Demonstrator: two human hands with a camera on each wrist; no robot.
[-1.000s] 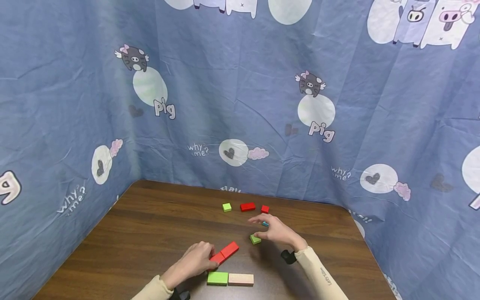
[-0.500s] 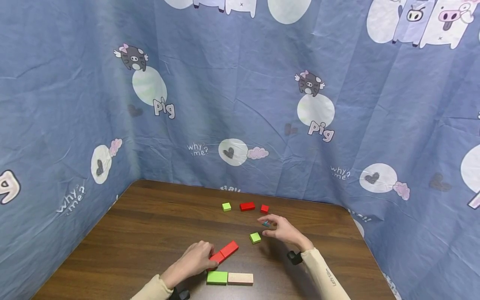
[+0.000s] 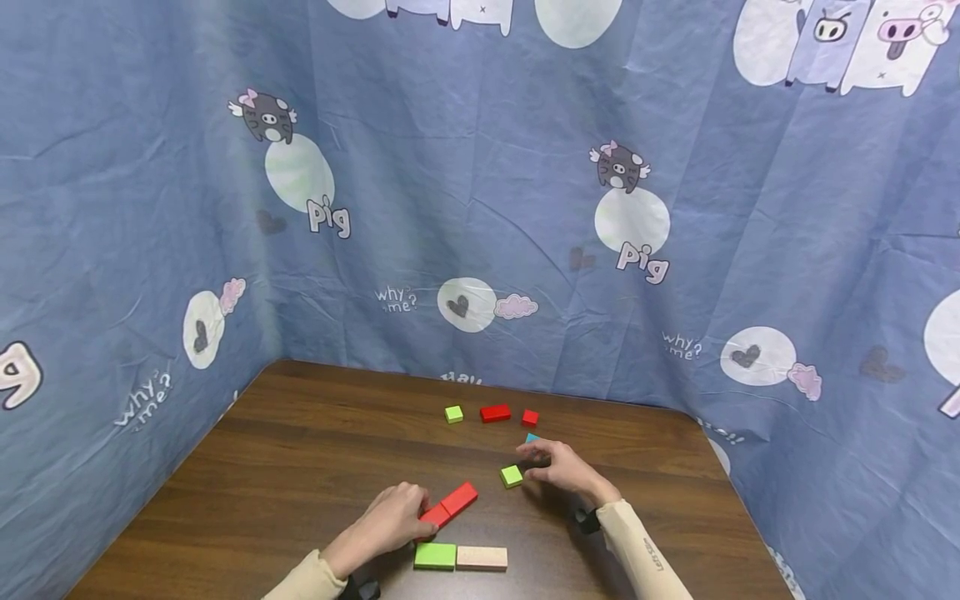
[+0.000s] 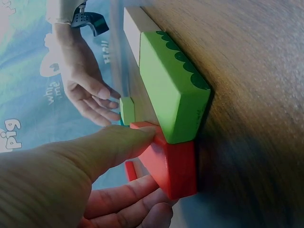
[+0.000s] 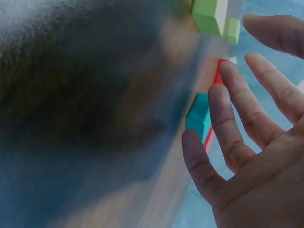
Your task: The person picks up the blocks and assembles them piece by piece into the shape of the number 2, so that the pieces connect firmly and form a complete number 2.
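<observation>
In the head view my left hand (image 3: 386, 518) pinches a red block (image 3: 435, 518) between thumb and fingers at the near left. A second red block (image 3: 460, 498) lies end to end with it. The left wrist view shows the gripped block (image 4: 173, 166) against the corner of a green block (image 4: 175, 80) with a scalloped edge. Over the table, my right hand (image 3: 564, 468) is held with relaxed, spread fingers and nothing in them. Close to its thumb lies a small lime block (image 3: 512, 476). A blue block (image 3: 532, 437) sits just past its fingertips, partly hidden.
Beside the green block lies a pale wooden block (image 3: 482, 559). Along the back stand a small lime block (image 3: 453, 414), a red block (image 3: 495, 413) and a small red block (image 3: 530, 418). A blue printed curtain (image 3: 465, 208) hangs behind the wooden table (image 3: 315, 433).
My right hand has drawn right from the small lime block, then come slightly nearer, uncovering that block and the blue block's top. My left hand stays still on the red block.
</observation>
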